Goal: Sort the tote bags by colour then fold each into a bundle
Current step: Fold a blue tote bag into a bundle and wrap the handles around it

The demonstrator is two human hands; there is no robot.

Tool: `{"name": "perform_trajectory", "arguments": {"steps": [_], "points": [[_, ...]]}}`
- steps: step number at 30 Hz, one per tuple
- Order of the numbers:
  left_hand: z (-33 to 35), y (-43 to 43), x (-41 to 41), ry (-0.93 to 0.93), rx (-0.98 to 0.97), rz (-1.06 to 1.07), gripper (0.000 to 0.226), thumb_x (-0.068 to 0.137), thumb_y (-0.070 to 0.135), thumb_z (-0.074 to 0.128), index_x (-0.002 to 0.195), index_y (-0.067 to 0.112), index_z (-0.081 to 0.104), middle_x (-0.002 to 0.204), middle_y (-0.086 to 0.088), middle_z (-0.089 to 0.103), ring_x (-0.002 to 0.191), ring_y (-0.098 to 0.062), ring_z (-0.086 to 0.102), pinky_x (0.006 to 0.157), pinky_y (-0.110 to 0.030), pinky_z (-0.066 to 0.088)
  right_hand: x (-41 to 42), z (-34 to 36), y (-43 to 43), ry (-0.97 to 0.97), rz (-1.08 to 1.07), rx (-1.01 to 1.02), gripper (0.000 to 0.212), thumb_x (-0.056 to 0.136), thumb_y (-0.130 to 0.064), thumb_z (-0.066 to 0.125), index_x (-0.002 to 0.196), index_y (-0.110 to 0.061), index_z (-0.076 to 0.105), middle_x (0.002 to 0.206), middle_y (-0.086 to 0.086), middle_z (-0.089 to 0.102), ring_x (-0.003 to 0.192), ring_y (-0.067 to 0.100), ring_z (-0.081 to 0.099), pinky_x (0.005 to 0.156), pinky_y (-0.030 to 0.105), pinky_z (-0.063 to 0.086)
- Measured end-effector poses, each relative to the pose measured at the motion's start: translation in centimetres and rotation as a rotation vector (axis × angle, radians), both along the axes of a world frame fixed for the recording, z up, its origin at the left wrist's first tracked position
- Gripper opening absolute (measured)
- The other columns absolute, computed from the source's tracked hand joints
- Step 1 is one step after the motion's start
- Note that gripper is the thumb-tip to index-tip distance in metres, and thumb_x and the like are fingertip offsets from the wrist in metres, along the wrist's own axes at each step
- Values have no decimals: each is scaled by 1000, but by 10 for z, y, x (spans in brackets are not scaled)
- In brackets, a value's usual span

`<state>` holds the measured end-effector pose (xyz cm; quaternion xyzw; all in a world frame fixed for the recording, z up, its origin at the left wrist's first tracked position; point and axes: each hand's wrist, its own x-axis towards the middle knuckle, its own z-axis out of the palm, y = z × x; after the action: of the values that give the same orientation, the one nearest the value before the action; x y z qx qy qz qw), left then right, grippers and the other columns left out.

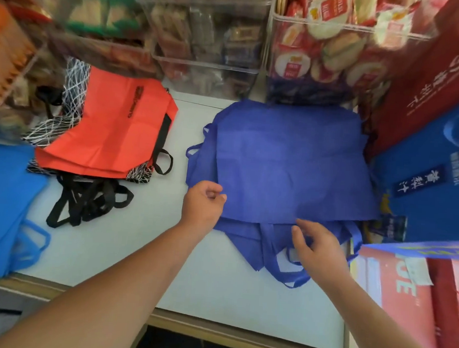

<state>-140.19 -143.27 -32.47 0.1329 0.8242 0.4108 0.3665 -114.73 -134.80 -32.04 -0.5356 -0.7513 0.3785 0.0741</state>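
A pile of dark blue tote bags (291,161) lies flat on the white table (143,249), handles hanging toward me. My left hand (203,203) pinches the near left edge of the top blue bag. My right hand (318,246) hovers over the blue handles at the pile's near edge, fingers loosely bent, holding nothing that I can see. To the left lies an orange-red tote bag (110,129) on top of black-and-white patterned bags (75,83) with black handles (87,200). A lighter blue tote (3,200) lies at the far left edge.
Clear bins of packaged snacks (204,37) line the back of the table. A dark red bag (430,78) and a blue printed bag (437,186) hang at the right. Pink and red boxes (404,292) stand at the near right.
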Motion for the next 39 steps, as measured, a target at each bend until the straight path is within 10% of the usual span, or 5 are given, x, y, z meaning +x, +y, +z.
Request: {"name": "perform_trajectory", "arguments": {"steps": [4,11,17,29,39], "points": [[47,2,9,-205,41,26,9,95,12,63,101,17,67,96,0,74,82,-18,68,76,-33,63,-12,19,-26,82,-2,131,35,97,-30,65,130,-21,66,116,-12,57,114,17,58,90,32,46],[94,-80,56,29,225,412,13,100,13,58,93,18,68,84,-2,74,72,-17,69,62,-34,60,-66,72,-82,286,-19,78,54,87,-67,51,132,-39,65,150,-12,46,141,4,38,110,23,33],[72,-139,85,-643,5,9,19,101,25,57,109,14,70,89,-3,76,80,-18,74,68,-32,56,-80,52,-117,112,-15,34,50,93,-44,67,141,-37,57,159,4,35,148,19,23,115,36,32],[31,-202,-38,-154,-139,70,30,100,27,61,128,16,62,125,4,64,115,-18,62,97,-29,48,-137,12,-166,-96,224,-214,52,102,-57,42,146,-31,53,157,-8,43,150,10,27,121,33,27],[-23,-187,-112,-297,-58,73,9,99,28,61,104,21,63,99,10,75,85,-8,71,69,-24,52,-159,-8,-185,-181,150,-394,61,101,-59,43,156,-33,35,158,-12,40,146,10,35,119,29,30]]}}
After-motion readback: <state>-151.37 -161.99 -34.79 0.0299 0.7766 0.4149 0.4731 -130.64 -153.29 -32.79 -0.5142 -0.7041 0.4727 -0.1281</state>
